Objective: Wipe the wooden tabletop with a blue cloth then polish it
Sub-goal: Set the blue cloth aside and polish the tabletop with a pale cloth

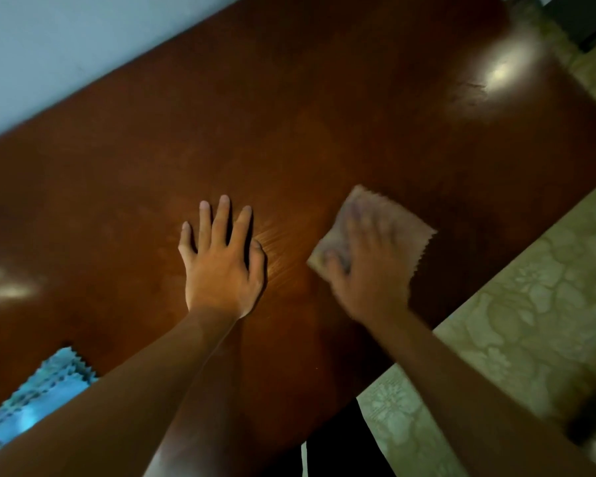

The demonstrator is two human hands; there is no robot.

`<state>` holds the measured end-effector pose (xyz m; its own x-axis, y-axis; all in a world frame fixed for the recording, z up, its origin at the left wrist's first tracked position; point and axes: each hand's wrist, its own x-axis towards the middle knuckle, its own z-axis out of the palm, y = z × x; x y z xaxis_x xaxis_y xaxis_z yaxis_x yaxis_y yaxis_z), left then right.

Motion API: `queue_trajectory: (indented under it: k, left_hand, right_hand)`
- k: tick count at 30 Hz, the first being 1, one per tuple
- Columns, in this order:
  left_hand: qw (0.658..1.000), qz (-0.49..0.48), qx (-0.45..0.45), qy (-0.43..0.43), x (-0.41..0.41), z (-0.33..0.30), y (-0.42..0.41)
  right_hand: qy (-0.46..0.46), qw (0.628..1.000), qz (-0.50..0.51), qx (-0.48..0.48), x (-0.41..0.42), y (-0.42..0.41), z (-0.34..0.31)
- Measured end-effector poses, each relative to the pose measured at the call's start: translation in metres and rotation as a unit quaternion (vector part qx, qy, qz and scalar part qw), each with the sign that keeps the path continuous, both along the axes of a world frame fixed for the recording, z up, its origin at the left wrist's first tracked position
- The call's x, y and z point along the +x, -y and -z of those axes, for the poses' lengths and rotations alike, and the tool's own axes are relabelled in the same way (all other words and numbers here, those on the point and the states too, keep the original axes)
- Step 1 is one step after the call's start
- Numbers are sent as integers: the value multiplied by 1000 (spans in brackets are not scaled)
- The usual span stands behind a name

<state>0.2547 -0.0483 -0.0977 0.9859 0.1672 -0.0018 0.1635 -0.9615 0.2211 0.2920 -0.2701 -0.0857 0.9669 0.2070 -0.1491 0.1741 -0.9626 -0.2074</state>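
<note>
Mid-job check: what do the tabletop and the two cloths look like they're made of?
Tabletop: reddish-brown wood, seemingly glossy varnish; faint grain lines show and lamp glare reflects off it. Pale cloth under the right hand: soft thin fabric with zigzag-cut edges, likely microfiber, though blurred. Blue cloth at the near left edge: similar zigzag-edged fabric, folded in layers.

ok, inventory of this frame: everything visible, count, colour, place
wooden tabletop: 1, dark reddish-brown, glossy, fills most of the frame
blue cloth: 1, light blue, zigzag edge, on the table at lower left, partly hidden by the left forearm
tan cloth: 1, beige-pink, zigzag edge, flat on the table under the right hand
wall: 1, pale grey-blue, upper left
floor: 1, pale green-beige, floral pattern, right side
left hand: 1, flat on the table, fingers spread, centre
right hand: 1, motion-blurred, pressing on the tan cloth
</note>
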Motion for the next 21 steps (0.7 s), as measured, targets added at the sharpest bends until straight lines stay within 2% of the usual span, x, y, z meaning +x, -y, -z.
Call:
queue_trajectory:
  k: [4,7,9,12,15,17,21]
  left_hand:
    - [1000,3,7,-3,0,1,-1]
    - [1000,0,-2,-6,0,0,0]
    - [1000,-4,-7,-7,1,-2,1]
    - [1000,-4,-8,-8,0,-4,2]
    - [1000,-3,-5,-7,1,-3,2]
    - [1000,-3,-3,-8,1,-3,2]
    - [1000,1,2,-4,0,-3,1]
  right_hand:
    - [10,993,-113,28,-53,-49,5]
    - [14,985,-170,18,-35,-34,6]
    - [9,991,-136,13,1,-15,4]
    - [-4,1000,-24,-16,65,10,-1]
    - [-13,999,18,-39,88,8,-3]
    - [-9,999,4,-31,69,-16,-4]
    - [12,994,-112,-4,4,-59,-4]
